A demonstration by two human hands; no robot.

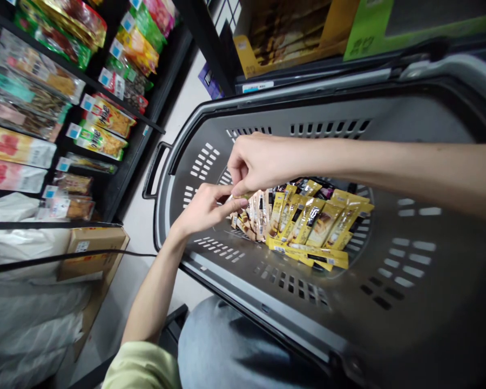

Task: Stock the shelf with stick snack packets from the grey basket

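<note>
Inside a grey plastic shopping basket [389, 216], my left hand [206, 208] and my right hand [259, 162] meet over the left part of the contents. The thumb and fingers of each are pinched together on a small snack packet [246, 195], of which only a yellowish edge shows; the fingers hide the rest. Just below and right of them, beige snack packets [259, 213] stand in a tight row on the basket floor. Beside that row lean several yellow snack packets [308, 219], with a few more lying flat [308, 254] along the near side.
Shelves at the left hold bagged snacks [105, 135]. Beyond the basket's far rim stand a yellow display box [247, 56] and a green one [364, 32]. Below the left shelves are a cardboard box [91, 251] and white plastic bags [28, 308]. My knee [218, 340] is close to the near rim.
</note>
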